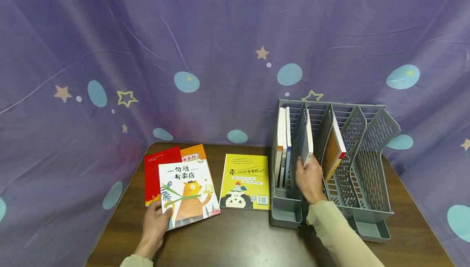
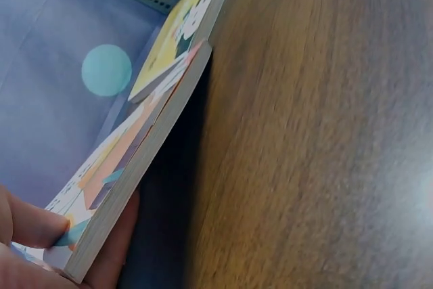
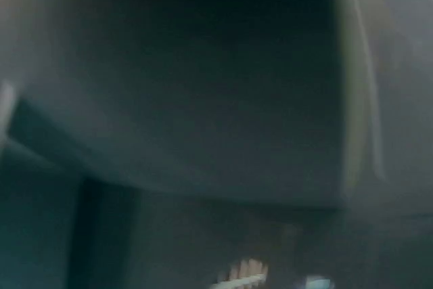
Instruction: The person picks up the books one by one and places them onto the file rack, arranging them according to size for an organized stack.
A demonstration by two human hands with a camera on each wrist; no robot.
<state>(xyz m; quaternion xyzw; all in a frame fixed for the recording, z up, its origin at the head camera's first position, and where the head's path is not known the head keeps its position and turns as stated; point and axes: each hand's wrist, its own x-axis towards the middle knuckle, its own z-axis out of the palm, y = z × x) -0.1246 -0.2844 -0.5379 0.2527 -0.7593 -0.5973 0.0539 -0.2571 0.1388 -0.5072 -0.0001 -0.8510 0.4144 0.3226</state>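
Note:
My left hand [image 1: 154,224] pinches the near-left corner of a white picture book [image 1: 191,195] with an orange cat on its cover, thumb on top and fingers underneath. In the left wrist view, that book's thick page edge [image 2: 145,157] slants over a dark shadow on the table. It overlaps a red book [image 1: 158,161] and an orange book [image 1: 198,151]. My right hand [image 1: 311,180] grips the near end of a white-edged book [image 1: 309,136] standing in the second compartment from the left of a grey rack [image 1: 286,204]. The right wrist view is dark and blurred.
A yellow book [image 1: 244,181] with a panda lies flat between the left pile and the rack. Several upright books [image 1: 282,144] fill part of the leftmost compartment. An orange book with a red corner [image 1: 335,148] leans in the third. Purple curtain [image 1: 227,34] hangs behind the wooden table [image 1: 227,238].

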